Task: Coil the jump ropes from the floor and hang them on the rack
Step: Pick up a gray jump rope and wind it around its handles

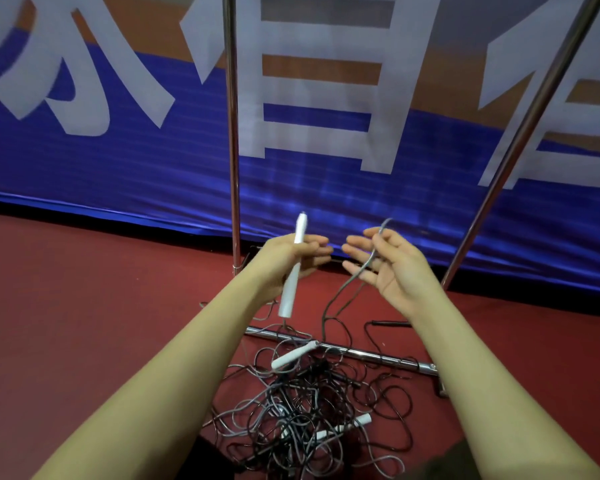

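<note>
My left hand (291, 258) grips a white jump-rope handle (293, 271) that stands nearly upright, its cord end pointing down. My right hand (388, 265) is raised beside it, palm up with fingers spread, and a thin grey cord (357, 275) runs across its fingers, pinched near the thumb. That cord drops to a tangled pile of grey and black ropes (302, 420) on the red floor. More white handles (293, 356) (347, 426) lie in the pile. The chrome rack's two uprights (232, 133) (520, 140) rise behind my hands.
The rack's low chrome base bar (374, 356) crosses the floor just behind the pile. A black handle (392, 323) lies past it. A blue and orange banner (118, 161) with large white characters hangs along the wall. Red floor (84, 289) spreads to the left.
</note>
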Demonstrator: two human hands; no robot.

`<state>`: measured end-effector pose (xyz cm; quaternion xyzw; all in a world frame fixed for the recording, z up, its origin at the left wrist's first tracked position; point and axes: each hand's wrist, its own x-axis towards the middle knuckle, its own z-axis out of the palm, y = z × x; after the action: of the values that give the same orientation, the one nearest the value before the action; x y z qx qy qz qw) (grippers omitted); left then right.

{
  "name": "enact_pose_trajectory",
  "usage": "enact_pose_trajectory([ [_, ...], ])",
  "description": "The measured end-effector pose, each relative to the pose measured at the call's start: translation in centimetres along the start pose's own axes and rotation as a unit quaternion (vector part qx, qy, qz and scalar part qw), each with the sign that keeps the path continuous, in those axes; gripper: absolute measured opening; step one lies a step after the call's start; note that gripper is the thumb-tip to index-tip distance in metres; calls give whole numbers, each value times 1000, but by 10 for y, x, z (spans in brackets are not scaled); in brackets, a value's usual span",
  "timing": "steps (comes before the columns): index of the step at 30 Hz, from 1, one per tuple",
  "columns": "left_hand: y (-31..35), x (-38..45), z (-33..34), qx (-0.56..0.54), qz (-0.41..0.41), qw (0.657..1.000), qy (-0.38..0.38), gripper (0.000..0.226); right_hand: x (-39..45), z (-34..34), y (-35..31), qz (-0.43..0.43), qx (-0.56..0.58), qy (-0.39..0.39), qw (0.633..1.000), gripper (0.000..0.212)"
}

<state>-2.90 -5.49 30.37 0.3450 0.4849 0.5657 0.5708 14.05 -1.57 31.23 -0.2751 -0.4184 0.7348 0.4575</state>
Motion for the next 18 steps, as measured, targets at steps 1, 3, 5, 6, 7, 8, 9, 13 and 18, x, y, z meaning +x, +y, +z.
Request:
enact_pose_trajectory([
  [1,-4,-1,2,35,-6,999,-21,16,0,0,-2,-13,46,6,999,20],
  [3,-12,-3,5,107,-10,992,-67,20,1,0,-5,-33,118,21,992,22],
  [5,-16,-6,8,133,-10,985,-105,21,2,0,-8,-50,157,40,986,24],
  [6,-17,-7,9,131,-12,984,-116,20,2,-1,-8,-57,172,48,982,24],
  [7,-17,-8,11,131,-9,984,-121,19,3,-2,-9,-64,183,56,979,24],
  [8,-17,-9,12,134,-1,983,-121,17,4,-3,-8,-67,191,63,977,23],
  [9,-17,-10,13,140,10,983,-118,16,4,-5,-8,-67,192,70,977,23],
  [13,-11,-9,14,98,35,992,-66,14,7,-11,-1,-30,111,75,990,20],
  [18,4,-6,12,-30,72,997,-28,12,3,-11,13,43,-107,28,993,23],
])
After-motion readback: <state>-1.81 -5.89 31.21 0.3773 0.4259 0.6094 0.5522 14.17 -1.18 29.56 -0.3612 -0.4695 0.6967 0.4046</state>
